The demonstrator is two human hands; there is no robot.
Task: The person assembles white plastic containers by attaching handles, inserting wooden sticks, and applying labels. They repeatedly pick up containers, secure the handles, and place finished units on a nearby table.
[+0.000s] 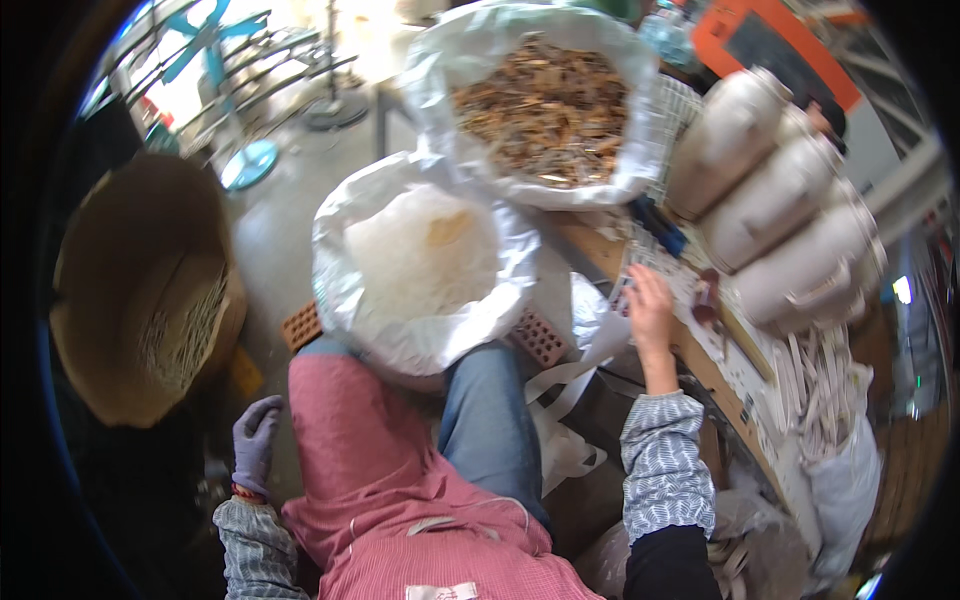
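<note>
Right hand point(650, 300) rests flat, holding nothing, on the cluttered table point(700, 365); gloved left hand point(256, 440) hangs empty. A careless sweep might knock the white jars point(790, 200).

Left hand point(256, 440) in purple-grey knit glove w/ red-orange cuff band; right hand point(650, 305) bare. Sleeves: blue-white leaf-pattern fabric, dark cuff section at right elbow. Pink striped apron over blue jeans.

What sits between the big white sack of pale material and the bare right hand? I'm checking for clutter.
In the head view, a red perforated brick and crumpled white plastic lie between the sack and right hand.
</note>
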